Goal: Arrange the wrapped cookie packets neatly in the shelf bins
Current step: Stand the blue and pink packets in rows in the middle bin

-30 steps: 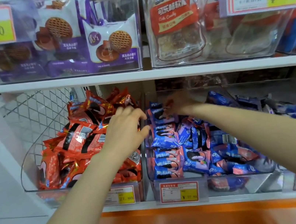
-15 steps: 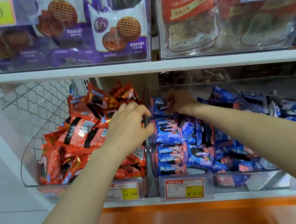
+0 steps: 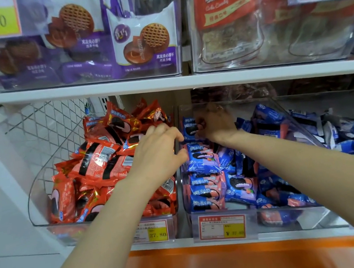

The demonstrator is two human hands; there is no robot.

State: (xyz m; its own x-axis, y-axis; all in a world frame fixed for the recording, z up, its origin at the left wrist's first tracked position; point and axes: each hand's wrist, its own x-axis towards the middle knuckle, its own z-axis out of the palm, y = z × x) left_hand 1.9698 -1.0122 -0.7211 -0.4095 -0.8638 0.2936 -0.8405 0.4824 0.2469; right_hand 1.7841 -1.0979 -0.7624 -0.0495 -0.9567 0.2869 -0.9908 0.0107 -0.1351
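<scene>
Gripping a blue packet (image 3: 189, 127) above the white shelf (image 3: 184, 241), right fingers (image 3: 202, 130); left fingers (image 3: 166, 133) unclear.

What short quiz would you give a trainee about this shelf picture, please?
1. True or false: the right hand grips a purple packet.
2. Which price stands on the tag below the red packets? A 9.90, B 27.80, C 16.80.
3. Fill in: the left hand reaches to the bin of ____ packets.
Key: 1 false, it grips a blue packet; 2 B; 3 blue.
</scene>
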